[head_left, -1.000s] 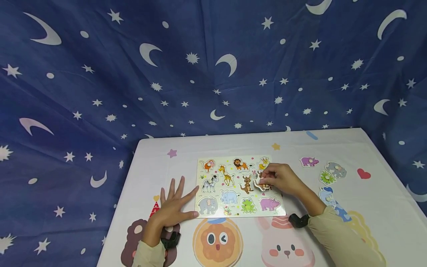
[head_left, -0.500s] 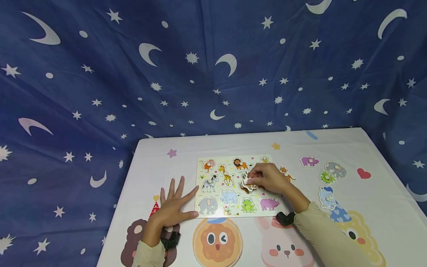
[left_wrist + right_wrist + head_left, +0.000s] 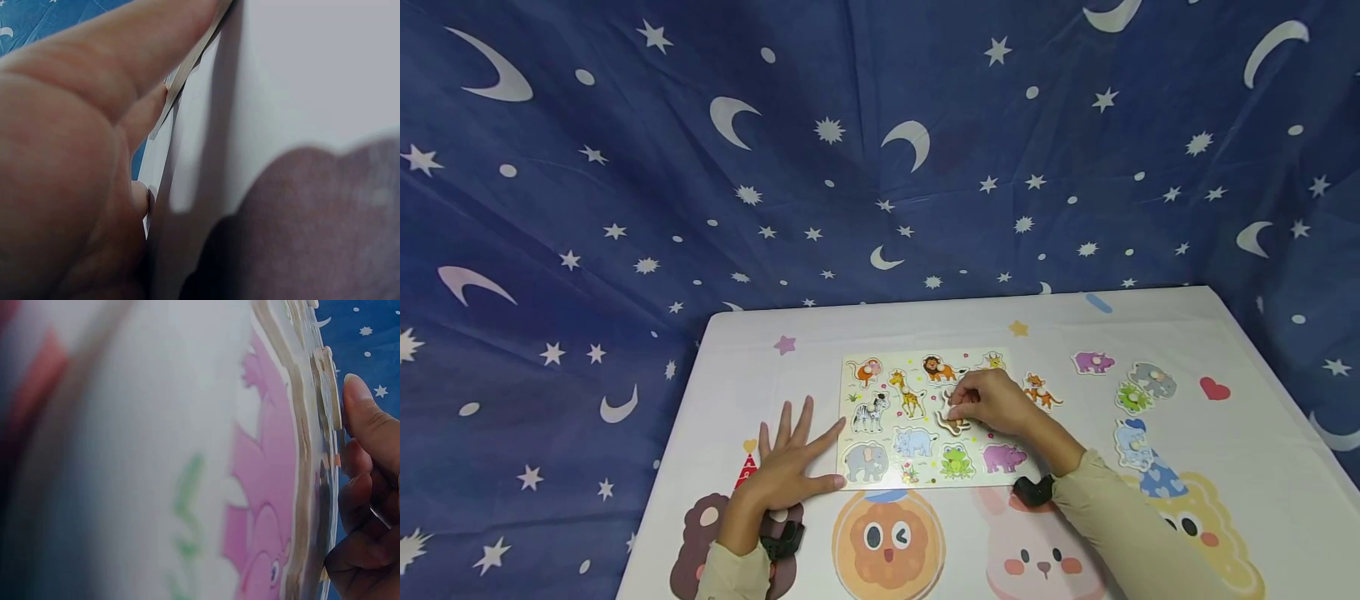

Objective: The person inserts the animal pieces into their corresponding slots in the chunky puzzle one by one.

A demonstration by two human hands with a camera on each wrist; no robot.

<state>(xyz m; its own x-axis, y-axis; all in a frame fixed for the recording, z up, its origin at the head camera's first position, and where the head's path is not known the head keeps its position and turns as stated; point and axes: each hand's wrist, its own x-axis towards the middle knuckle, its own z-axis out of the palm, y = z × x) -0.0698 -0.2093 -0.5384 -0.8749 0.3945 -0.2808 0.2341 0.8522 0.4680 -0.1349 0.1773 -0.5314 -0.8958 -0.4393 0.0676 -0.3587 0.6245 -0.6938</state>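
A white animal puzzle board (image 3: pixel 895 356) lies on the table. My right hand (image 3: pixel 996 404) pinches a kangaroo puzzle piece (image 3: pixel 953 425) over the board's kangaroo picture, partly covering it. Whether the piece lies flush is hidden by the fingers. In the right wrist view, the thumb and curled fingers of this hand (image 3: pixel 375 481) show beside the board's edge, with the pink hippo picture (image 3: pixel 269 456) close to the camera. My left hand (image 3: pixel 793 467) lies spread on the table, its thumb and index fingertip at the board's left edge.
Right of the board lie loose pieces: a tiger (image 3: pixel 1041 390), a purple hippo (image 3: pixel 1093 362), an elephant (image 3: pixel 1153 381), a green frog (image 3: pixel 1133 397) and a pale blue piece (image 3: pixel 1133 444). A starry blue curtain (image 3: pixel 805 167) hangs behind the table.
My right hand has moved left across the board with the kangaroo piece, from its right side to the kangaroo picture. The piece has turned and come lower. My left hand stays put.
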